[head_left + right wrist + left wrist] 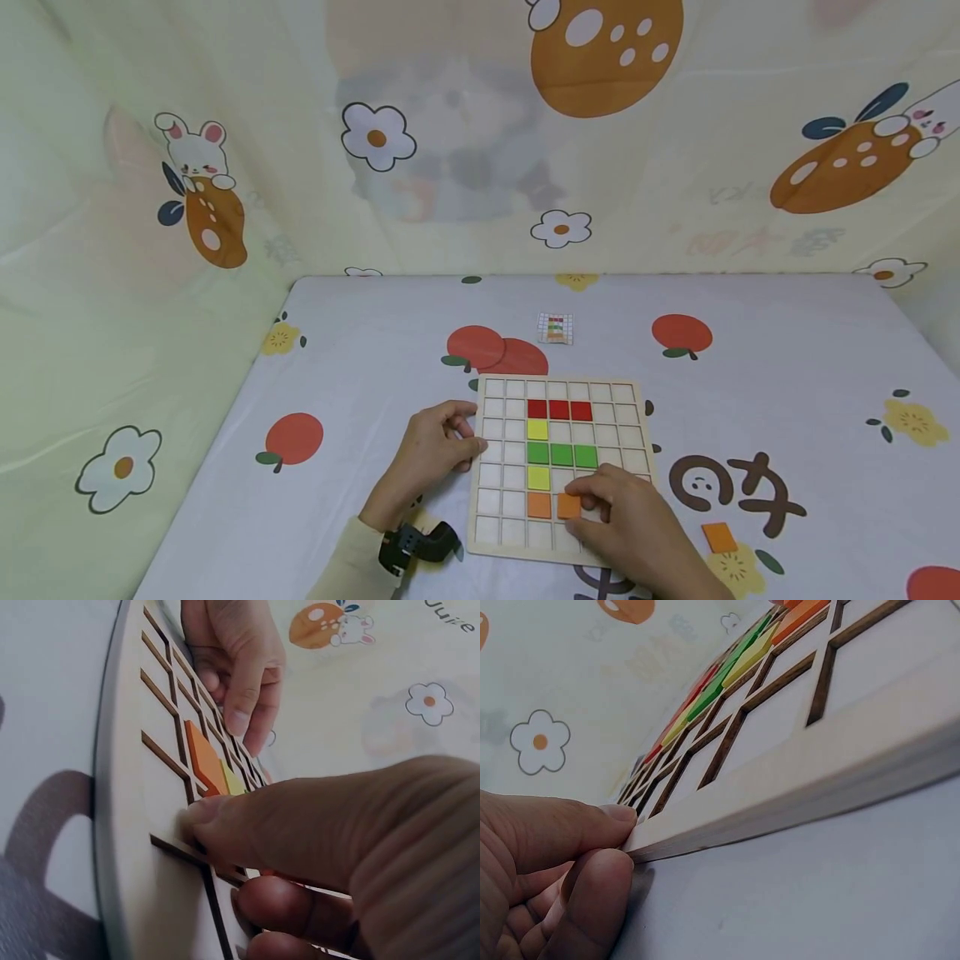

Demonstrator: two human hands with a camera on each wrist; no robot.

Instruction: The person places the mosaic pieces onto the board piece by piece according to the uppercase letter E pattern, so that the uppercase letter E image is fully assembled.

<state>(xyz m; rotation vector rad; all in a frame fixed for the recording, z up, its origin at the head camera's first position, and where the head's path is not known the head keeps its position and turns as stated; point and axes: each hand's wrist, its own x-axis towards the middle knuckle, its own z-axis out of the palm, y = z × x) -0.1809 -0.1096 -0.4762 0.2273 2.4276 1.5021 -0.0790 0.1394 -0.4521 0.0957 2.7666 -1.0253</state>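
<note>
A wooden grid board [513, 552] lies on the table with red, yellow, green and orange square tiles in some of its cells. My left hand [435, 446] holds the board's left edge, thumb on the rim and a curled finger against its side in the left wrist view. Between thumb and fingers my right hand [626, 517] pinches an orange tile [568, 506] over the cell right of a placed orange tile [538, 505]. The right thumb [247, 825] mostly hides the pinched tile in the right wrist view.
Right of the board a loose orange tile [719, 537] lies on the printed tablecloth [360, 333]. Behind the board is a small card [555, 328] with a coloured grid pattern. A black watch-like strap [416, 544] is on the left wrist. Printed curtains [450, 167] hang behind and beside the table.
</note>
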